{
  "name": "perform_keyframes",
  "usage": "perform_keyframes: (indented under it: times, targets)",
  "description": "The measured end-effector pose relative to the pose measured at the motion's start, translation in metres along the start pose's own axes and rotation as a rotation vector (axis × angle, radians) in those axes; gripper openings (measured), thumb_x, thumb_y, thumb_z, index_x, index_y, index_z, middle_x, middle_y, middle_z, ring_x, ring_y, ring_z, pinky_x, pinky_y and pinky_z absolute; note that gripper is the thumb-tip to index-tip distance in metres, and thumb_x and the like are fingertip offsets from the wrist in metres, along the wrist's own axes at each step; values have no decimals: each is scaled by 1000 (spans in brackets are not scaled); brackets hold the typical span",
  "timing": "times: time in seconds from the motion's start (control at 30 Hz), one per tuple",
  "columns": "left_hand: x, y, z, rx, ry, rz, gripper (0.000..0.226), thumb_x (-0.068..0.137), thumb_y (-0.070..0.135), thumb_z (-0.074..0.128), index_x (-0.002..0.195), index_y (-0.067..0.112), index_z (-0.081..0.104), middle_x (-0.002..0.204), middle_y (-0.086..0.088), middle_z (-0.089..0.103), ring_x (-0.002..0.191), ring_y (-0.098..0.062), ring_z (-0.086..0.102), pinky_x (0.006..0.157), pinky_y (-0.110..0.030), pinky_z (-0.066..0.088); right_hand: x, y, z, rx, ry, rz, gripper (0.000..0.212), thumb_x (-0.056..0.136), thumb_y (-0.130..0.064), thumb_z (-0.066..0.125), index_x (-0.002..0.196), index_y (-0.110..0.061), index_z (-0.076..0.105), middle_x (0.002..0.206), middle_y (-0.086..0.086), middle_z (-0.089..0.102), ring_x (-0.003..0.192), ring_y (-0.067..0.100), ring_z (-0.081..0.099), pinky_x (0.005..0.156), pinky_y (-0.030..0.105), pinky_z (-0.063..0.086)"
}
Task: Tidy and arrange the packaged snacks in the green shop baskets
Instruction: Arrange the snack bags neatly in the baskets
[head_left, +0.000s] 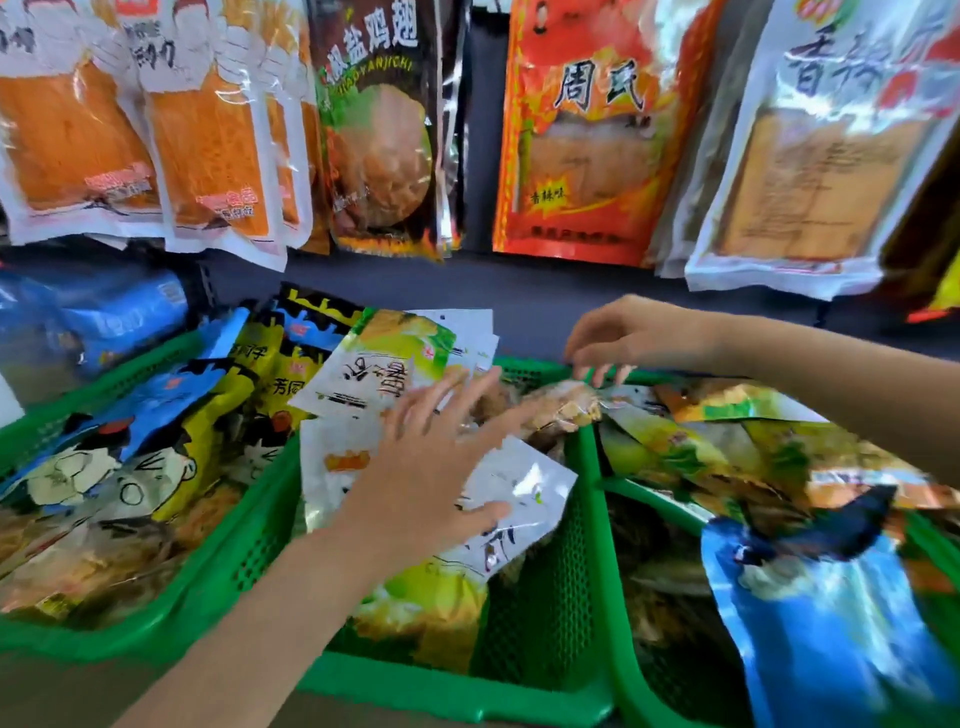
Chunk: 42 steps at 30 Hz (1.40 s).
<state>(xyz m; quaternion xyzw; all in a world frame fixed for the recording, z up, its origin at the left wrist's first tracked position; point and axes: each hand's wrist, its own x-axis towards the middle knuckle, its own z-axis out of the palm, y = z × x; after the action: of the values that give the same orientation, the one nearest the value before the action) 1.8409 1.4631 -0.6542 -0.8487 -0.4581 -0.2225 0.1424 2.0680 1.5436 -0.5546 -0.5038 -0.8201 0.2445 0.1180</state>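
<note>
Three green shop baskets stand side by side. The middle basket (582, 525) holds white-and-green snack packets (374, 364). My left hand (436, 457) lies flat on that stack, fingers spread, pressing a silvery white packet (524, 499). My right hand (623, 338) hovers over the basket's far rim, its fingertips curled at a clear packet of brown snacks (566, 405); whether it grips that packet is unclear. The left basket (244, 540) carries blue and yellow cartoon packets (156, 431). The right basket (670, 670) has mixed packets with a blue bag (810, 623) on top.
Large hanging packets fill the wall behind: orange-and-white ones (78, 135) at left, a dark chicken-wing bag (379, 130), a red bag (582, 140) and a silver one (815, 156). A blue bag (93, 317) lies behind the left basket on the dark shelf.
</note>
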Motion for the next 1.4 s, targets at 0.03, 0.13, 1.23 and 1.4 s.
perform_keyframes:
  times: [0.03,0.13,1.23,1.4]
  targets:
    - [10,13,8,22,-16,118,67,73,55,54,136,42,34,150,6,30,137,-21,19,113,-43,15,-15,15,-9,-53,-24,52,8,92,-13,54,91,-13,62,81,1,67,67,9,63,58,15,50]
    - [43,50,33,-25,24,245,57,63,34,70,118,29,58,139,-2,50,133,-25,37,106,-51,21,-59,55,-27,-162,-69,184,10,92,-12,54,94,-13,63,82,1,67,62,0,62,55,10,47]
    - [186,252,34,-644,-84,-266,36,82,18,69,60,27,42,58,10,45,57,-2,41,51,-9,32,-203,225,-87,13,689,236,13,91,-16,55,94,-9,64,90,4,65,92,22,59,75,24,42]
    - [193,269,42,-586,-20,-330,22,80,19,68,69,21,49,57,9,44,59,-13,42,50,-14,29,-218,309,-86,-527,305,747,79,84,-44,60,142,-6,22,140,16,35,129,37,35,104,44,35]
